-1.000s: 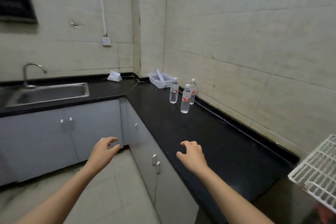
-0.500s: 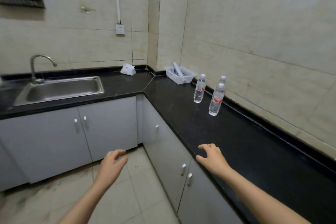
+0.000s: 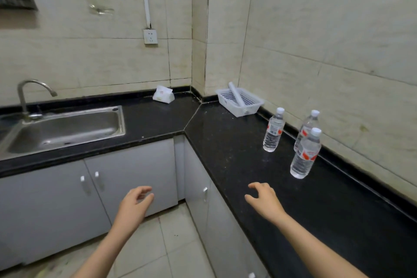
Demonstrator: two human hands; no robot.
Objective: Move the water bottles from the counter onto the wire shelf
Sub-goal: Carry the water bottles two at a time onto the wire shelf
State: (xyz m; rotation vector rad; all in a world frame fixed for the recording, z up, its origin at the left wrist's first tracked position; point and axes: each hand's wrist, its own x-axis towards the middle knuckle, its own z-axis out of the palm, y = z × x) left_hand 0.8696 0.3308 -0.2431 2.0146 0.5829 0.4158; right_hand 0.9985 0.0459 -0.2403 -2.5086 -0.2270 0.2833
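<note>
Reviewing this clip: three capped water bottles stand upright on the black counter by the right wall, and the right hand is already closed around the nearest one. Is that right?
Not quite. In the head view the right hand is open and empty, hovering over the black counter short of the nearest bottle. The rest holds: three capped water bottles stand upright by the right wall.

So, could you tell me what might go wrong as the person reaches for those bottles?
1. The nearest bottle stands right in front of the one behind it, overlapping it in view; a grab with the right hand may tip that one over.
2. All three, including the far bottle, stand upright on the glossy counter, so a knocked one could roll.
3. The wire shelf is out of view, so the carry means turning.
</note>
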